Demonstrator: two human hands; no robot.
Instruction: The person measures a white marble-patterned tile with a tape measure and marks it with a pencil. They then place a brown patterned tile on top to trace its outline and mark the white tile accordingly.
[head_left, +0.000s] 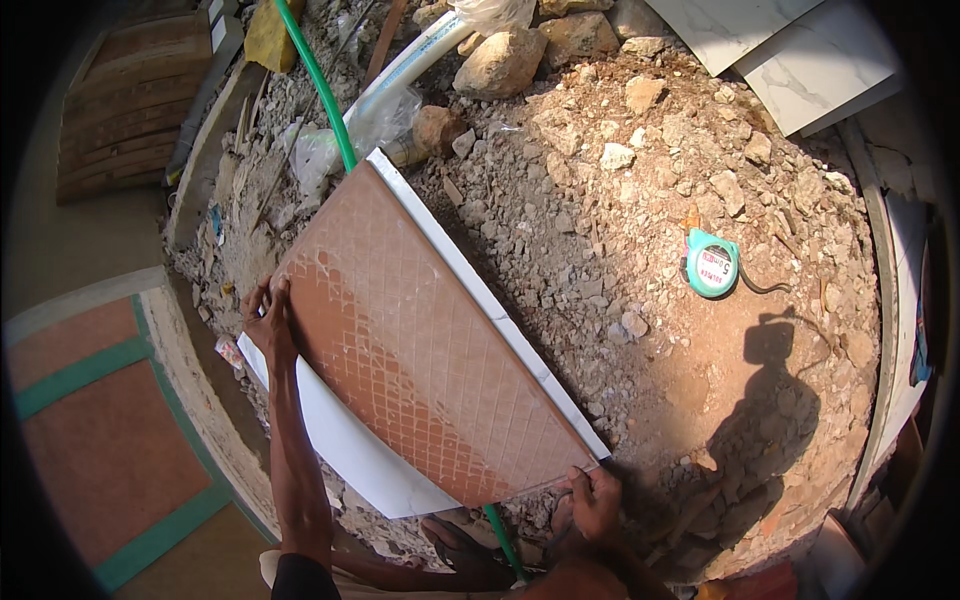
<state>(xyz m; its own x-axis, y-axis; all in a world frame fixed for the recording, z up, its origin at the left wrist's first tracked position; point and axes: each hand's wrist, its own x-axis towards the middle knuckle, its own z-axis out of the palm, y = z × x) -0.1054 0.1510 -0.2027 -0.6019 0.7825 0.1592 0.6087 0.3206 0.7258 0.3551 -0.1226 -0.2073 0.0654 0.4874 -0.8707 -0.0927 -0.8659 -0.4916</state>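
A broad bed of rubble (640, 190) is spread around and under the landmark, one brown-backed tile (400, 320), which is held up in front of the body with its grid-ribbed back in view and its white edge along the upper right. Both hands are clamped on it: its left edge is gripped by the left hand (267, 325), its lower-right corner by the right hand (597, 500). For a good hold, the weight is best shared evenly by both hands, the corners kept off the stones, and the fingers kept clear of the underside, since a thin edge like this could be chipped by a knock. By count, largest to smallest: at least two pale marbled slabs (820, 80) are seen well apart from the tile, beyond it to the upper right; one white sheet-like piece (370, 465) is exposed along its lower-left side, though whether it is separate cannot be told; one white pipe (415, 60) is seen beyond its top corner; two lengths of green hose (322, 90) are shown, above and below it, their join, if any, being hidden; one teal tape measure (712, 265) is left lying to its right.
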